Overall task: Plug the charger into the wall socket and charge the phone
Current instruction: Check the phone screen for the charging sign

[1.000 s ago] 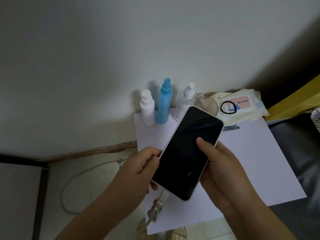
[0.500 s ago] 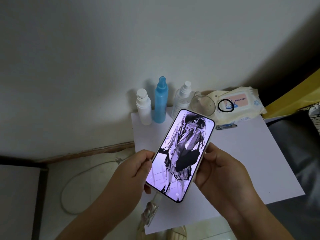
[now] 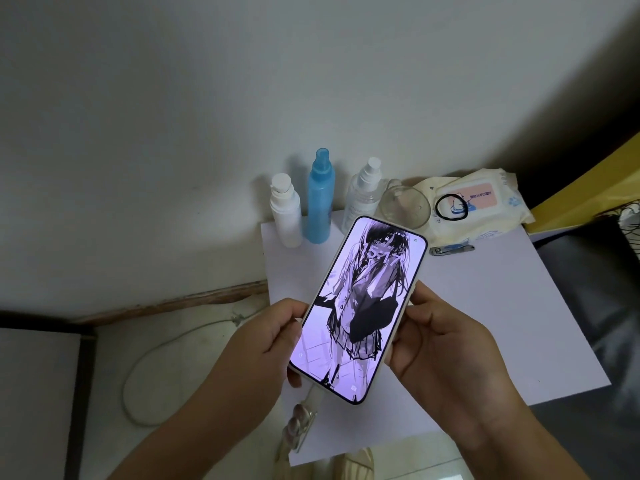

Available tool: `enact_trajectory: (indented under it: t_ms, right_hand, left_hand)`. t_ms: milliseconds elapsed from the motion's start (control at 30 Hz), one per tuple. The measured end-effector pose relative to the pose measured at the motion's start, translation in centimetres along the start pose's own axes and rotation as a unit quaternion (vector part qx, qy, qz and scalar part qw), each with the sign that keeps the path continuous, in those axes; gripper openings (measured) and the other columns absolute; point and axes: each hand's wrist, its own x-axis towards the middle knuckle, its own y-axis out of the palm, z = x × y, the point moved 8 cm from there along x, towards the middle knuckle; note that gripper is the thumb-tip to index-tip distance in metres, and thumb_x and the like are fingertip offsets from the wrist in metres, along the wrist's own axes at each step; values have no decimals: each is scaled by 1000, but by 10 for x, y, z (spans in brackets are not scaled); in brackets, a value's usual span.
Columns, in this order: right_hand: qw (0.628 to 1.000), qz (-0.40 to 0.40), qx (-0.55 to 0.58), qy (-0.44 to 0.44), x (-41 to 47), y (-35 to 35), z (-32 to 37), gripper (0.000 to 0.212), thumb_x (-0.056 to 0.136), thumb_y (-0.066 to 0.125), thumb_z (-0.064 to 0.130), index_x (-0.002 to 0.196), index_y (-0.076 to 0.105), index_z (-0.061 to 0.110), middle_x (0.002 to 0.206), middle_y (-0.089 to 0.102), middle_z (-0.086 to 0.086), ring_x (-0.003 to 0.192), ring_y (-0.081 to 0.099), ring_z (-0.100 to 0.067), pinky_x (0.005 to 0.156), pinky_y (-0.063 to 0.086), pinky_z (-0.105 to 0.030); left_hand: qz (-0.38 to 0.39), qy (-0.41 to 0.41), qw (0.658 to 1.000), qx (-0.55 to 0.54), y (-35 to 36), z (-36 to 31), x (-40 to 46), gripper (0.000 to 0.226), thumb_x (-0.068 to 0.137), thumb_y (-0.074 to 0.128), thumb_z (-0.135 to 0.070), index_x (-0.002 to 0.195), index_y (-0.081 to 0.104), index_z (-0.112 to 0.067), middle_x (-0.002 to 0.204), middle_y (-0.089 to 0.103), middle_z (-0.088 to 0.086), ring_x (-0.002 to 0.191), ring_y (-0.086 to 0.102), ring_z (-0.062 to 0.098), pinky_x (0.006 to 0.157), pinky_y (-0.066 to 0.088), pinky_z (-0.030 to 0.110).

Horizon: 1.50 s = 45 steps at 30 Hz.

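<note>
Hands: 2, left hand (image 3: 266, 341) and right hand (image 3: 446, 344), each pinching 1 long edge of the phone.
Phone (image 3: 360, 306): 1, screen lit, held tilted above the desk's (image 3: 502, 323) near-left part.
Cable (image 3: 313, 398): 1 white lead at the phone's bottom end.
Floor cable (image 3: 156, 358): 1 loop.
Bottles: 3 upright by the wall, white bottle (image 3: 285, 211), blue bottle (image 3: 320, 199), clear bottle (image 3: 363, 194).
Glass (image 3: 405, 206): 1.
Wipes pack (image 3: 478, 202): 1, with 1 black hair tie (image 3: 451, 207) on it.
Nail clipper (image 3: 452, 249): 1.

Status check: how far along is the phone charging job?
Looks done: a white connector sits in the phone bottom edge, and the screen is lit. In hand: left hand and right hand hold it above the white table. Left: setting it down. No wall socket is visible, so that end is unconfirmed.
</note>
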Motion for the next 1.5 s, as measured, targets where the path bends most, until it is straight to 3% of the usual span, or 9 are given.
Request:
enact_trajectory:
  t_ms: [100, 267, 400, 500, 733, 933, 1100, 1267, 1500]
  right_hand:
    - [1000, -3, 10, 1, 0, 1, 1, 55, 44, 60, 12, 97, 74, 10, 90, 59, -14, 73, 37, -25, 60, 48, -25]
    - [1000, -11, 24, 9, -3, 3, 1, 47, 67, 39, 1, 96, 74, 11, 87, 71, -13, 73, 54, -24, 58, 56, -25]
    - [1000, -7, 23, 8, -2, 5, 2, 50, 50, 58, 5, 97, 75, 12, 89, 68, -12, 75, 46, -24, 60, 53, -24]
    - [1000, -15, 22, 9, -1, 2, 1, 52, 48, 60, 3, 96, 75, 13, 90, 69, -11, 75, 50, -24, 61, 54, -26]
    - [1000, -4, 26, 9, -4, 6, 3, 50, 64, 42, 4, 104, 70, 10, 91, 69, -14, 71, 59, -24, 61, 59, -29]
    - [999, -13, 33, 14, -4, 6, 1, 57, 65, 40, 5, 117, 63, 6, 110, 59, -21, 102, 44, -33, 76, 57, -34]
    - [998, -22, 48, 16, -6, 6, 0, 50, 85, 25, -2, 115, 63, 8, 103, 70, -16, 88, 65, -28, 71, 61, -35]
    - [998, -45, 47, 21, -8, 1, -3, 50, 88, 21, -2, 114, 63, 8, 107, 68, -17, 95, 63, -29, 77, 58, -38]
    - [998, -37, 47, 23, -7, 0, -6, 51, 86, 22, -2, 111, 65, 8, 106, 70, -18, 88, 68, -27, 74, 59, -38]
  left_hand:
    - [2, -1, 1000, 7, 0, -1, 1, 34, 94, 34, -7, 85, 62, -25, 47, 60, -13, 38, 47, 2, 41, 35, 9]
    - [0, -4, 1000, 11, -2, -2, 1, 35, 94, 35, -7, 84, 62, -27, 48, 61, -12, 37, 47, 3, 40, 34, 9]
    - [2, 1, 1000, 18, 0, -5, 1, 36, 94, 33, -7, 84, 62, -26, 43, 59, -12, 34, 45, 2, 40, 33, 8]
    - [7, 0, 1000, 17, 0, -4, 2, 37, 94, 33, -6, 85, 62, -26, 44, 60, -11, 34, 45, 2, 40, 33, 9]
    - [7, 3, 1000, 15, 0, -2, 4, 42, 94, 35, -7, 80, 63, -35, 46, 59, -8, 36, 47, 1, 41, 34, 12]
    - [1, 13, 1000, 22, -2, -2, 4, 46, 93, 36, -7, 79, 62, -42, 49, 60, -7, 38, 49, 3, 42, 35, 15]
    - [1, 21, 999, 25, 1, -6, 2, 47, 93, 37, -6, 83, 60, -45, 53, 63, -17, 37, 51, 3, 40, 32, 11]
    - [-2, 17, 1000, 20, 1, -6, 0, 51, 93, 38, -6, 79, 60, -50, 54, 64, -14, 36, 50, 2, 39, 33, 8]
    - [1, 18, 999, 33, 1, -3, 1, 52, 94, 38, -6, 80, 58, -53, 54, 64, -17, 36, 51, 2, 39, 32, 9]
